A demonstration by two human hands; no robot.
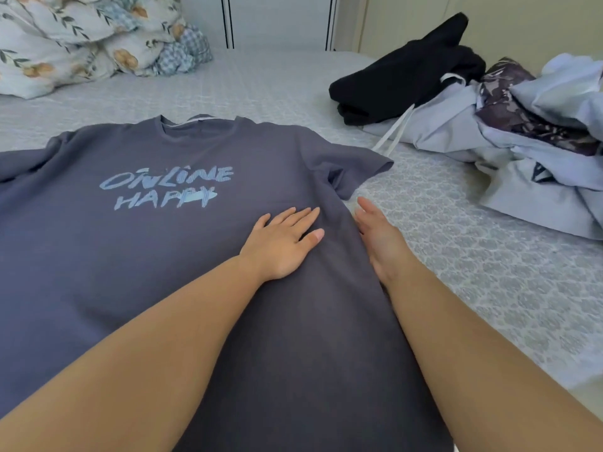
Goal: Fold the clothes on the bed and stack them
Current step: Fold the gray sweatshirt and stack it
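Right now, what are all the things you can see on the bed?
T-shirt: one, grey-blue with pale "ONLINE HAPPY" print, spread flat front-up, near side of the bed.
Black garment: one, black, folded, far right of the bed.
Unfolded clothes pile: one heap, mostly pale lilac with a dark patterned piece, right edge, beside the black garment.
White drawstring: one, white, trailing from the pile towards the T-shirt.
Quilt: one, white with floral and checked print, bunched at far left.
Bed cover: one, pale grey patterned, under everything.
Hands: left hand flat on the T-shirt; right hand open at the T-shirt's right edge.
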